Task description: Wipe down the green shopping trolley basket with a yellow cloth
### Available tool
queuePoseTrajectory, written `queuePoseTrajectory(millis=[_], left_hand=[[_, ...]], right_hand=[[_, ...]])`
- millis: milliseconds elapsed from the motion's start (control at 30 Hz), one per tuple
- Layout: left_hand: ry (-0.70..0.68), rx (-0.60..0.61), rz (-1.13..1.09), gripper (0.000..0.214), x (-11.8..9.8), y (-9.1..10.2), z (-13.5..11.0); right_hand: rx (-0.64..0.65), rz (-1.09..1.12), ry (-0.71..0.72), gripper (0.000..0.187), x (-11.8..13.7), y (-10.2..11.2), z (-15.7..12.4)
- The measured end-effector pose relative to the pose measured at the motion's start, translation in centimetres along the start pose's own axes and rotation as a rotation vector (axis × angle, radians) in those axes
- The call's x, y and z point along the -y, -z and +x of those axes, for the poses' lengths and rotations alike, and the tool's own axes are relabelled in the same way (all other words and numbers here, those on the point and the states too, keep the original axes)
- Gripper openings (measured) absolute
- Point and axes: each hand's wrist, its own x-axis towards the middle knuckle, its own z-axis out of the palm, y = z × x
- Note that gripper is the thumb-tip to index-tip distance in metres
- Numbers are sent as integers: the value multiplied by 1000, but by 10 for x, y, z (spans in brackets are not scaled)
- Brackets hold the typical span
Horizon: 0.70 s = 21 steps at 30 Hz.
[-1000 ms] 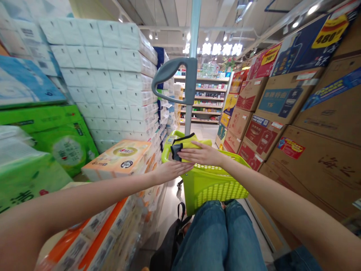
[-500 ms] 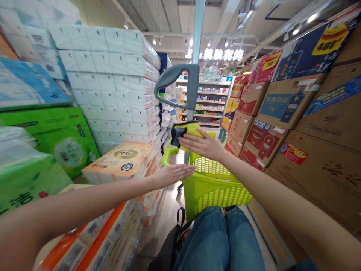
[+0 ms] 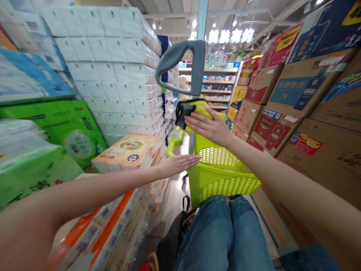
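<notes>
My left hand [image 3: 180, 165] is stretched out flat, palm down, its fingers together and pointing right across the front of the yellow-green shopping cart [image 3: 194, 188]. Whether the fingertips touch the cart cannot be made out. Higher up, my right hand [image 3: 211, 126] reaches in from the right with straight fingers lying over a yellow piece with dark grey edging [image 3: 184, 113]; I cannot tell whether this is a cloth or a part of the cart. Above it, a grey loop handle [image 3: 199, 67] sits on an upright pale pole [image 3: 202, 19].
Stacked white tissue packs [image 3: 107, 56] rise on the left, with an orange tissue pack [image 3: 126, 148] nearer. Cardboard cartons [image 3: 301, 86] line the right side. Below are my jeans-clad legs [image 3: 211, 237] and a black bag [image 3: 172, 237]. Stocked shelves [image 3: 217, 81] stand ahead.
The view has tipped downward, so the cart, handle and stacks sit higher in the picture. Both hands keep nearly the same pose by the cart. Something red has come into view at the bottom edge.
</notes>
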Motion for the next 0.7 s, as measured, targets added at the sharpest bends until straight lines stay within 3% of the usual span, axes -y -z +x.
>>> queuePoseTrajectory(millis=[100, 167, 267, 367, 467, 567, 700], left_hand=[[8, 15, -57, 59, 0, 0, 0], [13, 15, -68, 60, 0, 1, 0], [-2, -11, -28, 58, 1, 2, 1], [7, -50, -15, 58, 2, 3, 1], [16, -65, -9, 60, 1, 2, 0], [12, -38, 20, 59, 0, 0, 0], [17, -41, 14, 58, -1, -1, 0]], right_hand=[[7, 8, 94, 56, 43, -29, -35], [13, 50, 172, 56, 51, -36, -44], [29, 119, 199, 59, 25, -20, -28], [35, 129, 72, 60, -16, 6, 4], [0, 86, -42, 59, -30, 16, 22], [-62, 42, -53, 60, -7, 1, 8], [-18, 65, 140, 61, 30, -22, -26]])
